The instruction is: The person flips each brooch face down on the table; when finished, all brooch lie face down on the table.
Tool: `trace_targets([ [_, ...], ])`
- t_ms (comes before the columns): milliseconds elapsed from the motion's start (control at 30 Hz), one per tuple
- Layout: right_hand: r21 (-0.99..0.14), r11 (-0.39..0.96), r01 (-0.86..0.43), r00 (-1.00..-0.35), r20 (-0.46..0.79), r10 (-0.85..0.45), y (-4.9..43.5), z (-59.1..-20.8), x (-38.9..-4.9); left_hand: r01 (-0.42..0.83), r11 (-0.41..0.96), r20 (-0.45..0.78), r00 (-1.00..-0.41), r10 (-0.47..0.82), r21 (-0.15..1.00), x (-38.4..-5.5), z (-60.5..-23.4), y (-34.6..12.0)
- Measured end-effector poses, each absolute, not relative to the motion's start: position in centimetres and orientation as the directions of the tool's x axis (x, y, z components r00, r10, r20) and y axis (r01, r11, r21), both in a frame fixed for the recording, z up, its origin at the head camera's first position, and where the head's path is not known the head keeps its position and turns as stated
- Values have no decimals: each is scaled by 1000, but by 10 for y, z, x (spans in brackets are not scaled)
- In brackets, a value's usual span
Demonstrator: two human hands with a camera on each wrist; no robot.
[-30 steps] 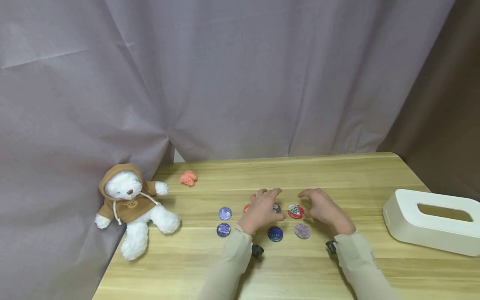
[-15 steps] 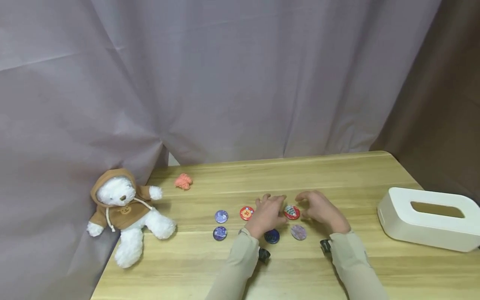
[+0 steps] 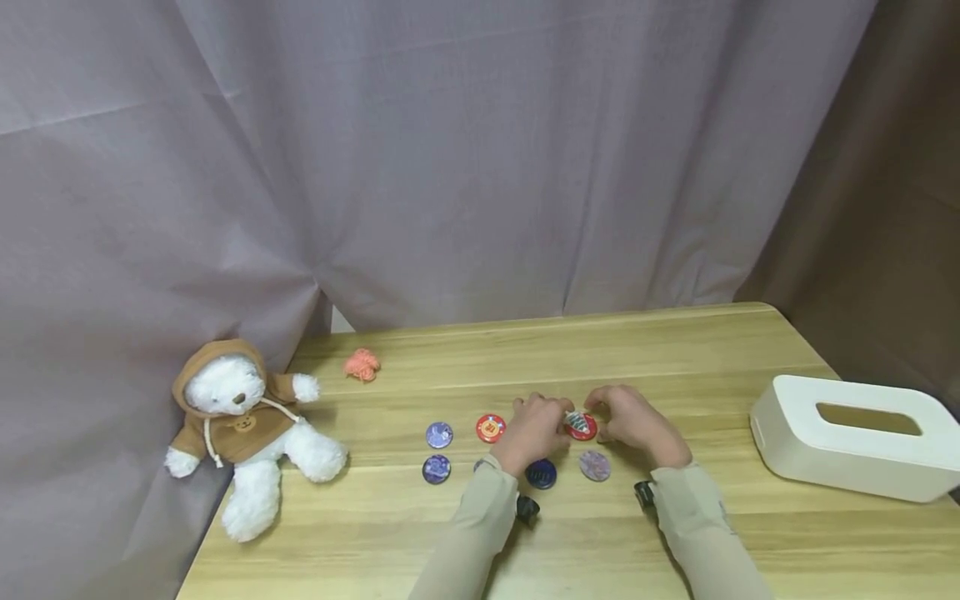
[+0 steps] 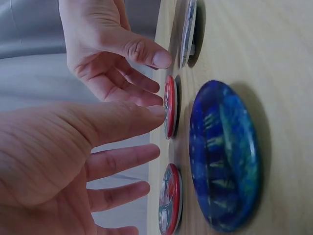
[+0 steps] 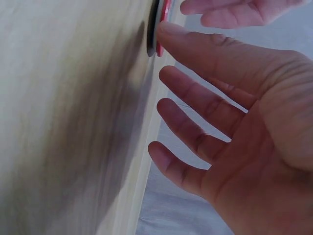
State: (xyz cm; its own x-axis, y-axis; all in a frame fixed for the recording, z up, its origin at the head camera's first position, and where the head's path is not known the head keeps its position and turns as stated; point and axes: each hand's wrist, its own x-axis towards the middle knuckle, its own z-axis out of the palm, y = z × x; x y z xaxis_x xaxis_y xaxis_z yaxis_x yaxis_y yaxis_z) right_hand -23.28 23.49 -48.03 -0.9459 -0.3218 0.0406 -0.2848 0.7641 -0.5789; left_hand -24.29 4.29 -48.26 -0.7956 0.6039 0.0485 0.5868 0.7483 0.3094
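Note:
Several round button badges lie in two rows on the wooden table. Both hands are at the red badge with a tree design (image 3: 581, 426), one on each side. The left hand (image 3: 534, 432) has its thumb tip right at that badge's rim in the left wrist view, its other fingers spread loosely. From the right, the right hand (image 3: 636, 423) brings its thumb to the badge's red edge (image 5: 164, 29), fingers loosely bent. A dark blue badge (image 4: 225, 156) and a lilac badge (image 3: 595, 466) sit nearer the person. Another red-rimmed badge (image 4: 169, 200) is hidden under the left hand in the head view.
Left of the hands lie a red and gold badge (image 3: 491, 428), a pale purple badge (image 3: 439, 434) and a blue swirled badge (image 3: 436, 469). A white plush bear (image 3: 255, 433) sits far left, near coral yarn (image 3: 362, 365). A white tissue box (image 3: 855, 442) stands at the right.
The left hand has shifted right, uncovering the red and gold badge. Both hands have drawn closer around the tree badge. The head view has turned slightly.

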Motion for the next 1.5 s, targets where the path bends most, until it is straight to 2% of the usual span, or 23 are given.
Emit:
trace_targets([
  [567,-550,750,-367,-924,127,-360,235,-490,-231,607,744,52,-783,620,279,-239,-486,45],
  [1300,-542,751,-377,-913,84,-398,237,-474,-231,618,753,108,-784,611,225,-242,-485,44],
  [1500,-536,746,-395,-910,114,-400,235,-472,-229,613,755,125,-789,602,234,-243,-487,46],
])
